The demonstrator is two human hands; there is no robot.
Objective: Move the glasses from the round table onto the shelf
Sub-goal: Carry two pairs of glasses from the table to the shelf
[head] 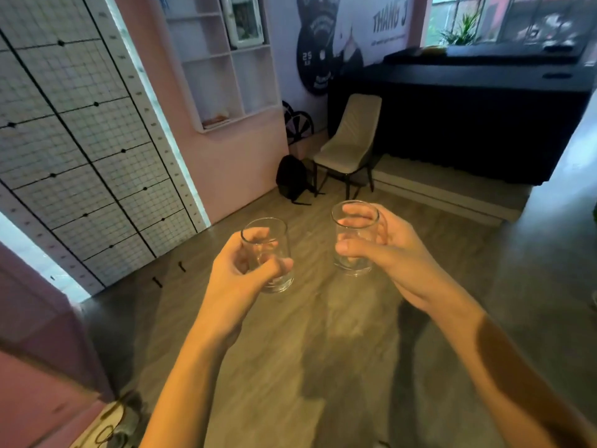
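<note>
I hold two clear drinking glasses upright in front of me, above a wooden floor. My left hand (240,279) is wrapped around the left glass (269,244). My right hand (391,257) grips the right glass (355,221), which sits a little higher and further away. Both glasses look empty. A white wall shelf (226,63) with several open compartments hangs on the pink wall ahead, up and to the left. The round table is out of view.
A beige chair (349,140) and a black backpack (290,179) stand by the wall under the shelf. A long black counter (468,118) fills the right back. A wire grid panel (74,140) covers the left wall.
</note>
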